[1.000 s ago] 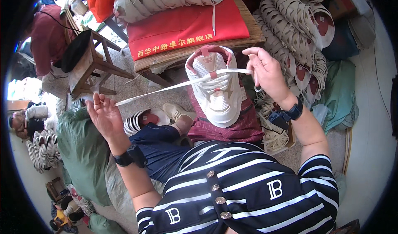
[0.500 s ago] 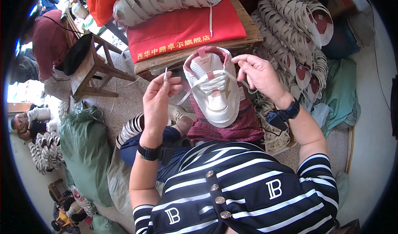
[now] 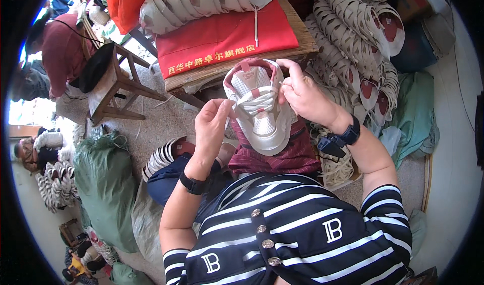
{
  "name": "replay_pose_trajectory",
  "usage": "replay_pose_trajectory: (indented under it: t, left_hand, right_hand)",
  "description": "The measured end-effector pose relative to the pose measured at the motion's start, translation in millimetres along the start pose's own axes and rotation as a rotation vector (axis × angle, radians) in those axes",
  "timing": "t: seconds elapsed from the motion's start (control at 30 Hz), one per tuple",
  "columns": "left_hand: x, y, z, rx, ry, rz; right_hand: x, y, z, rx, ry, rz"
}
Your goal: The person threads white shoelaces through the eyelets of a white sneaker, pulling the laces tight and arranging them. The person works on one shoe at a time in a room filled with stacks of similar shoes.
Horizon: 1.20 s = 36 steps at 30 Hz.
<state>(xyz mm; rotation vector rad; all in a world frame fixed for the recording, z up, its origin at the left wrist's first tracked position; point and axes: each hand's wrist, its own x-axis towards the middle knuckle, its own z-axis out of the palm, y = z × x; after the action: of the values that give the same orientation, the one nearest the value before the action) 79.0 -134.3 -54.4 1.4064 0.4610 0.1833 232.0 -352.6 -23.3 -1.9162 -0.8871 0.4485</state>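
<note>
A white shoe upper (image 3: 265, 133) with a dark pink lining rests toe toward me on a maroon striped cloth (image 3: 297, 156) over my lap. White shoelace (image 3: 258, 103) crosses its tongue in several rows. At its left eyelet edge, my left hand (image 3: 213, 121) pinches thumb and fingers together on the shoelace; the lace end is hidden by the fingers. My right hand (image 3: 307, 96) grips the right eyelet edge, its index finger reaching up along the collar and its thumb side by the lace rows.
Ahead is a wooden table (image 3: 302, 27) with a red cloth bag (image 3: 227, 40) and a row of nested uppers (image 3: 201, 5). More stacked uppers (image 3: 348, 43) stand right, above a box of laces (image 3: 338, 171). A green sack (image 3: 103, 184) and wooden stool (image 3: 113, 78) are left; a person (image 3: 63, 48) sits beyond.
My left hand has moved right and in to the upper's edge, where the lace tip it held is now hidden. The right fingers have closed onto the upper's right side.
</note>
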Motion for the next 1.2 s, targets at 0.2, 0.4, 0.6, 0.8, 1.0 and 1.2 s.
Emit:
replay_pose_trajectory:
  t: [0.2, 0.4, 0.6, 0.8, 1.0, 1.2]
  left_hand:
    - [2.7, -9.4, -1.2, 0.010, -0.005, 0.031]
    - [8.7, -11.0, 2.1, 0.041, -0.014, 0.010]
    - [12.4, -4.1, 6.0, 0.207, 0.115, 0.124]
    - [30.7, 21.8, 25.7, 1.095, 0.013, 0.331]
    - [28.1, 14.9, 3.0, 0.886, -0.069, 0.551]
    - [42.7, 43.9, -19.9, 1.047, -0.166, 0.845]
  right_hand:
    - [11.5, -14.2, -3.8, -0.513, -0.117, -0.099]
    - [22.7, -51.5, 1.7, -0.909, -0.292, -0.048]
    - [35.0, -71.6, 5.6, -0.985, -0.435, -0.043]
    - [66.5, -90.2, -16.3, -0.615, -0.672, 0.091]
    - [49.5, -75.5, -18.1, -0.316, -0.559, 0.209]
    - [51.5, -53.7, -35.3, -0.163, -0.470, 0.117]
